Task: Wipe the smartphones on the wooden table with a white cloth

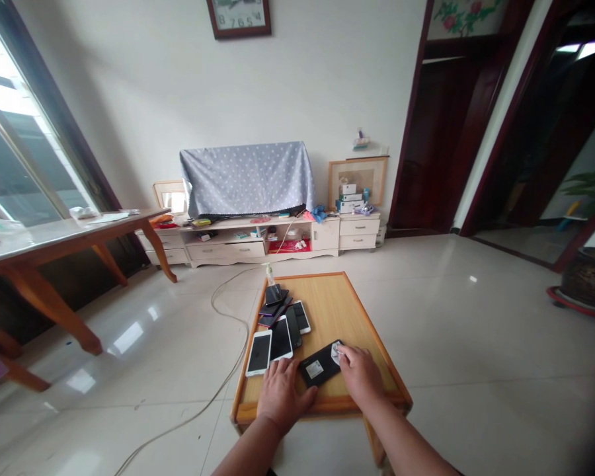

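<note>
A black phone lies face down near the front of the small wooden table, a pale label on its back. My left hand steadies its left end, thumb along the near edge and fingers at the corner. At the right end, my right hand pinches a small white piece against the phone's back; whether it is a wipe or a sticker I cannot tell. Beside my left hand are a white phone, another white phone and a dark phone. Several more phones overlap behind them.
A clear pump bottle stands at the far left corner of the low table. A cable runs over the floor to its left. Further back are a long cabinet, a larger table and a potted plant.
</note>
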Demonstrator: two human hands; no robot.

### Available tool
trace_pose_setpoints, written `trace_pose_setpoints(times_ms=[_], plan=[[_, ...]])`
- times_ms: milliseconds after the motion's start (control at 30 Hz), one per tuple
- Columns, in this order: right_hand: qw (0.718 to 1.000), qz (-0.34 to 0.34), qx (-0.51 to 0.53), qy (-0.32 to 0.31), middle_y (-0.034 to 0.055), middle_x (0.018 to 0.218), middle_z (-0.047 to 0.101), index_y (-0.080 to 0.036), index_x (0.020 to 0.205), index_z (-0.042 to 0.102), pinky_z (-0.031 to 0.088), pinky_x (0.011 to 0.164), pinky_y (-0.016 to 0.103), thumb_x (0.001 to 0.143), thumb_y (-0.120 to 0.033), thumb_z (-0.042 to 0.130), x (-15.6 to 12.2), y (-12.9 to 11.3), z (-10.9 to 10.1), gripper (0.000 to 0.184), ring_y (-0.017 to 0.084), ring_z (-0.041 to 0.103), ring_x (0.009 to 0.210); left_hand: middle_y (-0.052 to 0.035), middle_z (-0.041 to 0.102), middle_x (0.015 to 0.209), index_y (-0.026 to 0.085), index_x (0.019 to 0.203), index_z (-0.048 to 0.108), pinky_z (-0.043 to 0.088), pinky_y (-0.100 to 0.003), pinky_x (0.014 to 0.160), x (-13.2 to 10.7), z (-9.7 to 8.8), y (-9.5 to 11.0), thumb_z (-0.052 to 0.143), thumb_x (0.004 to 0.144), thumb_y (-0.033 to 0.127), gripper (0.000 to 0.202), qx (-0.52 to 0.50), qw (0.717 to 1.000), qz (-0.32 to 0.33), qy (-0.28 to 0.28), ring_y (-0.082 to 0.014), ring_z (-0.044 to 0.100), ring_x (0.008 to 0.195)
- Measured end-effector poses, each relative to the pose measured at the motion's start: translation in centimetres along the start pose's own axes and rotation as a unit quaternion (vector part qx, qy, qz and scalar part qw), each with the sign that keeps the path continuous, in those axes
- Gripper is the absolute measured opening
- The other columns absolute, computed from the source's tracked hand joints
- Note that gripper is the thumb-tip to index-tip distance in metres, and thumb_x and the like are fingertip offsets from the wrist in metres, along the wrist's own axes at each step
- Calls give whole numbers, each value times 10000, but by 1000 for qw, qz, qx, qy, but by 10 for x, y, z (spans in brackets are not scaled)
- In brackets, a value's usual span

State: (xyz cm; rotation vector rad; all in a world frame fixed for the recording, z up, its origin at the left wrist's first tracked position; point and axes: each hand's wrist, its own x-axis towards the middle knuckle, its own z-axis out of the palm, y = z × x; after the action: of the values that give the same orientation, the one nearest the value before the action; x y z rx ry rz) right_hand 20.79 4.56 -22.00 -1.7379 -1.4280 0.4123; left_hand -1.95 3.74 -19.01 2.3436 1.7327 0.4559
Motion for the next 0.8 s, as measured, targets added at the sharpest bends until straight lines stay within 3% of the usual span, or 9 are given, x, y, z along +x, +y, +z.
trace_pose_setpoints(times_ms=[167,300,433,533,700,800], plan=[[999,-18,-42,2,69,1251,680,-216,1314,636,445,1023,353,896,-328,423,-4,4,-10,482,237,596,1170,-89,579,1256,240,1299,569,312,-432,1084,-2,3,-5,577,800,571,598,12,999,38,29,-299,469,1195],[995,-54,-82,-9,68,1426,570,-190,1395,558,327,1160,371,941,-348,363,-11,2,-14,519,227,458,1366,-90,577,1255,244,1289,571,319,-440,1081,-3,4,-7,568,808,570,581,14,998,48,39,-305,469,1198],[971,-74,-208,-88,50,1550,420,-216,1498,425,193,1205,547,1006,-445,274,-21,-11,-4,564,274,236,1494,-92,572,1268,236,1313,554,317,-433,1082,-2,5,-8,586,786,565,622,13,999,36,35,-307,463,1206],[951,-74,-265,-139,45,1585,344,-232,1518,387,12,1182,670,1019,-547,214,-34,-29,7,615,314,148,1514,-86,570,1262,237,1319,549,322,-421,1075,-1,6,-8,602,771,557,637,7,999,29,33,-301,464,1196],[931,-165,-238,-224,-40,1596,309,-360,1514,366,-106,1173,646,1028,-564,130,-60,-58,15,578,270,62,1528,-66,577,1199,281,1278,572,349,-406,1035,0,5,-11,623,755,504,571,-6,1000,24,18,-283,482,1147],[931,-149,-242,-231,-46,1589,329,-373,1513,361,-99,1169,659,1024,-573,120,-57,-61,11,581,275,49,1528,-67,578,1180,281,1263,582,357,-410,1026,0,3,-11,623,753,513,561,-11,999,28,17,-285,487,1130]])
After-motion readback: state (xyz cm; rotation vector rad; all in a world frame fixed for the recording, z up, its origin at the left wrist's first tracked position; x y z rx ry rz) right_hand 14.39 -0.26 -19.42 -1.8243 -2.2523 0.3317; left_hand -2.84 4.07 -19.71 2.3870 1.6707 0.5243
